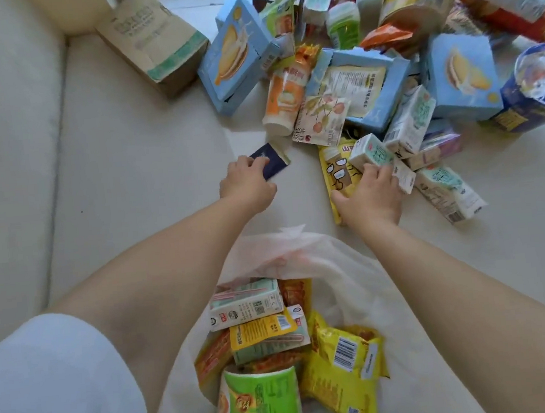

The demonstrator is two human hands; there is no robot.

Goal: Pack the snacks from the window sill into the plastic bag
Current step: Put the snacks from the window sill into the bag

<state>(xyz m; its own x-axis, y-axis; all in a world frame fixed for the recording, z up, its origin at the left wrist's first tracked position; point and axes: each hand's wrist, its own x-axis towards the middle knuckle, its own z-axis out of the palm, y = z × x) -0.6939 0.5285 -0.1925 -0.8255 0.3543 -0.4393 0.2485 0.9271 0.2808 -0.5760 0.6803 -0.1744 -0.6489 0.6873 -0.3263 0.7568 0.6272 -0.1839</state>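
Snack pile [385, 74] covers the window sill [511, 205] ahead; plastic bag [354, 285] sits open below my arms, part filled with cartons and packets. Step in hand: picking the next items. Left hand [248, 185]: grip pinched on a dark blue packet [270, 164], apart from the pile. Right hand [370, 194]: fingers curled over a yellow packet [337, 174], touching a small white carton [371, 151]. Next move, as I judge: lift both, carry back, drop into the bag mouth. Obstacle: the bag's floppy rim may fold over. Brown cardboard box [151, 42] stands left, clear of the work.
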